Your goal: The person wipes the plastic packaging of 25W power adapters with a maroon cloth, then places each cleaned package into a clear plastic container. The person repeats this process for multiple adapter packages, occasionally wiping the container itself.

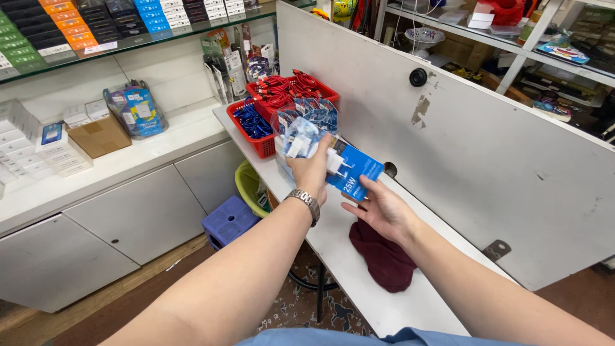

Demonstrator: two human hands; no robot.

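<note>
My left hand, with a metal watch on its wrist, grips a clear plastic bag full of small blue-and-white charger packs and pinches a white wall charger plug against it. My right hand holds a blue charger box from below, right next to the plug. Both hands hover above the narrow white table.
A dark red cloth lies on the table under my right hand. Red baskets of blue cables and red cables stand at the table's far end. A grey partition walls the right side. A white counter with boxes lies left; a blue stool stands below.
</note>
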